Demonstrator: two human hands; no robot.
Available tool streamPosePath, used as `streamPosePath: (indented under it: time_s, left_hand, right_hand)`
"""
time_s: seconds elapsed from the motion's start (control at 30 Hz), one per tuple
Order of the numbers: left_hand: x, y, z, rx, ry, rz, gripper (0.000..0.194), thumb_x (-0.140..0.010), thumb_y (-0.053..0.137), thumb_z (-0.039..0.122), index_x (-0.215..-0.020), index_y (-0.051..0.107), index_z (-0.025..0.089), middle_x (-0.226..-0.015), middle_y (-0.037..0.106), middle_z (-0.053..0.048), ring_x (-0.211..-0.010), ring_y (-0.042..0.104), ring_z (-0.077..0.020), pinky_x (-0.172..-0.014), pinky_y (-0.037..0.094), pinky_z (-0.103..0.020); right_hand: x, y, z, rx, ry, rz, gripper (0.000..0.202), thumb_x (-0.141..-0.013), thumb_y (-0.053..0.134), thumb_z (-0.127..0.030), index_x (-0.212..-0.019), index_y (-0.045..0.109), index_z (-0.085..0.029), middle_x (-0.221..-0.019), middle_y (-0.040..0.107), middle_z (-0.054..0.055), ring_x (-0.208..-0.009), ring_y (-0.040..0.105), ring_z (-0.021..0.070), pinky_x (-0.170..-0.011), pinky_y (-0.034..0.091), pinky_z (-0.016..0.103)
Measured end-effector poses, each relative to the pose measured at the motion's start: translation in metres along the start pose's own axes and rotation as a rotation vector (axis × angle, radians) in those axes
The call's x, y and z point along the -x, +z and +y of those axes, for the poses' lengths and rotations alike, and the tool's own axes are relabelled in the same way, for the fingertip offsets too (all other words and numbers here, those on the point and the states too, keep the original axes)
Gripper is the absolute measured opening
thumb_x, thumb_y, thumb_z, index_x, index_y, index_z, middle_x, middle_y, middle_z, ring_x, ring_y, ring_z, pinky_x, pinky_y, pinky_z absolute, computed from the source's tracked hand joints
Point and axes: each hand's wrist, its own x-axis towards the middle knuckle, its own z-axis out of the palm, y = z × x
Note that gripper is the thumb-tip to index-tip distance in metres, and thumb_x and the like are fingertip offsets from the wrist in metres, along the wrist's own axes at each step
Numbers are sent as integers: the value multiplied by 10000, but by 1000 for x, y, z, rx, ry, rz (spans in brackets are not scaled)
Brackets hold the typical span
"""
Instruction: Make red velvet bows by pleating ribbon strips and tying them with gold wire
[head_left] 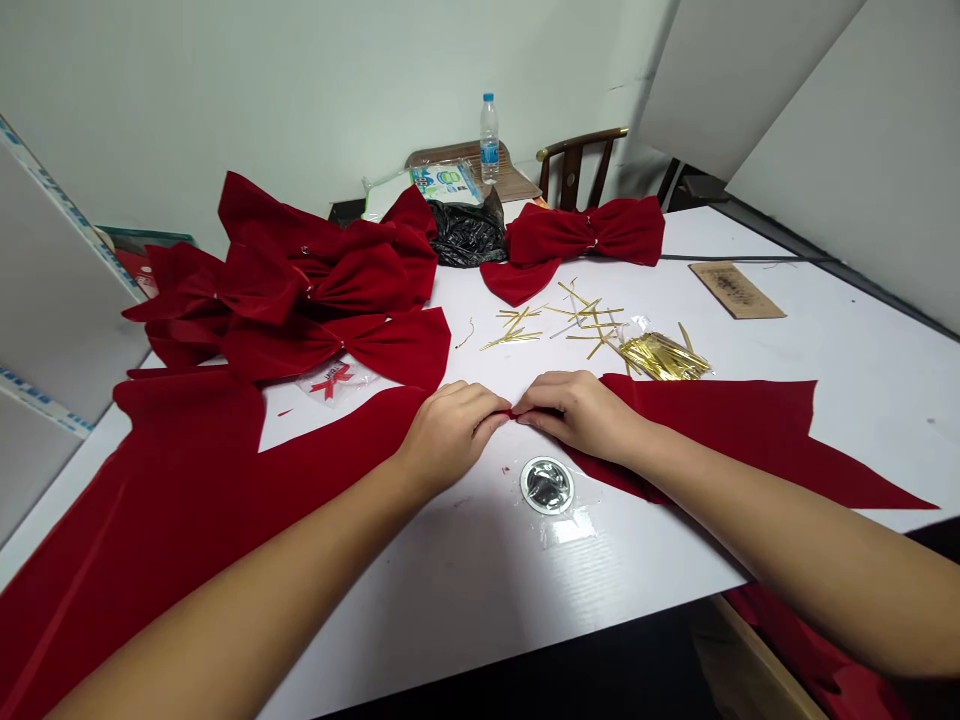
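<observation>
White bench point(442, 610) before me, red cloth point(330, 445) stretched across it, red bows point(345, 285) heaped beyond at left, my left hand point(454, 420) and right hand point(577, 405) pinching the cloth's gathered middle, fingertips nearly meeting, gold ties point(664, 357) beyond.

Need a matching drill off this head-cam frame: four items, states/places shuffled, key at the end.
1. Left hand
2. Black plastic bag
3. Bottle
4. Brown card

A. Crumpled, between red bows on either side
B. Lying flat, right of the gold ties
C. Pinching red cloth
D. Standing upright, blue cap on

Pairs: 1-C, 2-A, 3-D, 4-B
</observation>
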Motion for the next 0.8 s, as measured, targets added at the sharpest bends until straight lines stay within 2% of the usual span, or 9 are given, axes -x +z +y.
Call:
streamPosePath:
  time_s: [0.13,0.37,0.8]
  left_hand:
    - [0,-2,-2,40,-24,-13,160,-1003,608,255,-951,748,199,-909,782,-29,-833,665,-188,-788,512,-336]
    - [1,-1,-3,35,-19,-40,164,-997,604,237,-894,722,190,-861,758,-30,-815,640,-187,-774,500,-327]
    - [1,1,-5,138,-15,23,150,-945,652,152,-818,724,187,-831,743,-21,-805,670,-161,-751,518,-278]
  right_hand:
    - [0,0,3,-20,-32,20,191,-993,607,-219,-876,748,-164,-841,729,51,-806,665,151,-735,496,262]
    - [1,-1,5,-85,-24,20,164,-964,628,-179,-881,770,-180,-917,762,52,-849,708,146,-786,537,268]
    - [0,-2,4,-110,10,27,135,-935,654,-172,-864,769,-171,-923,767,46,-821,717,132,-774,540,253]
